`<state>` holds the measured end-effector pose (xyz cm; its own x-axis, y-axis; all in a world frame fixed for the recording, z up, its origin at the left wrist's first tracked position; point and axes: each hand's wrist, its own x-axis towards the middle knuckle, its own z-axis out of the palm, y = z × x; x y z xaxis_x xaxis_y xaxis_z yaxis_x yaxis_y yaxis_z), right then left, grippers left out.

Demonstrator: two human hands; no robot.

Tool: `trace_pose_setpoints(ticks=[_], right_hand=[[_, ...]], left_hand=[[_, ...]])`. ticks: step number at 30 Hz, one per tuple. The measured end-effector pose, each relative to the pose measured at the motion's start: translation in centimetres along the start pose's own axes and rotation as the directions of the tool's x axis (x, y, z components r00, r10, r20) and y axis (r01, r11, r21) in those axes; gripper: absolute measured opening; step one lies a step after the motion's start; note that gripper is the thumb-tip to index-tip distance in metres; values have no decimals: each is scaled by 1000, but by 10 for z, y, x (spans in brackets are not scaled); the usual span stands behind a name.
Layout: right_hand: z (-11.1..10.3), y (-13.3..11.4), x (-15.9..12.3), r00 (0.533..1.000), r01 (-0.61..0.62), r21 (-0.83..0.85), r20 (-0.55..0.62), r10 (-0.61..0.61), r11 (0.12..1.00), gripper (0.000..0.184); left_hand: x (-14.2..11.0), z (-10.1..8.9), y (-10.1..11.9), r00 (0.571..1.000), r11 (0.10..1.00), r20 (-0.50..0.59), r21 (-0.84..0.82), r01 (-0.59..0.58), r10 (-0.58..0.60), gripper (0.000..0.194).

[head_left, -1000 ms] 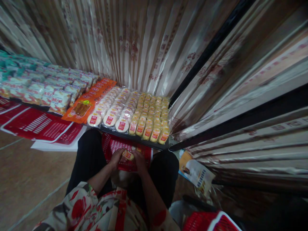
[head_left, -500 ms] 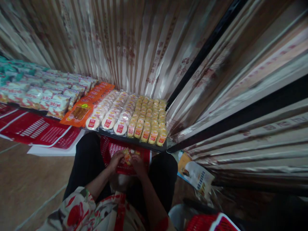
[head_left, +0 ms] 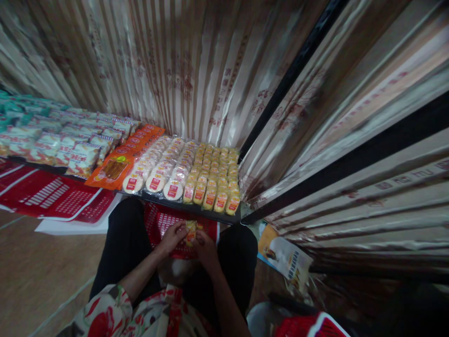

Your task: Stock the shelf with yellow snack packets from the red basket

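Observation:
Between my knees, a small yellow wrapped snack cake (head_left: 191, 231) is pinched upright by both hands. My left hand (head_left: 173, 238) grips its left edge, with fingers closed. On the other edge, my right hand (head_left: 205, 246) is closed too. Beneath them a red plastic basket (head_left: 157, 224) stands, and a few yellow pieces show in it, partly hidden by my hands. On the dark shelf ahead, rows of similar yellow wrapped cakes (head_left: 210, 187) fill the right end. Beside those lie rows of round white wrapped crackers (head_left: 173, 189).
Left of the crackers lies an orange snack packet (head_left: 117, 164), then rows of white snack bags (head_left: 82, 159). Red baskets (head_left: 52, 192) are below the shelf. Striped curtains (head_left: 196, 70) hang behind. A yellow-and-white bag (head_left: 286, 257) lies by my right knee.
My hands have raised the yellow cake slightly, and it is now upright with its printed front showing. The head view has shifted a little.

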<state>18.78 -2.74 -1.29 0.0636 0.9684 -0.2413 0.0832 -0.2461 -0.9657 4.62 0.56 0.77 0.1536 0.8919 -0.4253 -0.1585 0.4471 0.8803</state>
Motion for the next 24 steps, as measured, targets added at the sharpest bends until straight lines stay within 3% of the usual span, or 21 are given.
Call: trace_pose_setpoints(ticks=[6,10,16,24], right_hand=[[-5,-29,-6,999,27,30,42,-28,999,30],[-4,-48,-8,994,106,54,-29,-104,993,30],[-3,-66,-1,959,172,-132,-203,-197,976,30],[-1,-89,12,914,198,-385,-259,-311,901,31]], left_hand=[[-17,11,27,977,977,-110,130,-167,182,32],[-24,16,43,938,923,-120,256,-287,324,27],[-24,22,54,882,841,-74,349,-413,464,27],[-14,31,60,808,750,-118,467,-469,578,27]])
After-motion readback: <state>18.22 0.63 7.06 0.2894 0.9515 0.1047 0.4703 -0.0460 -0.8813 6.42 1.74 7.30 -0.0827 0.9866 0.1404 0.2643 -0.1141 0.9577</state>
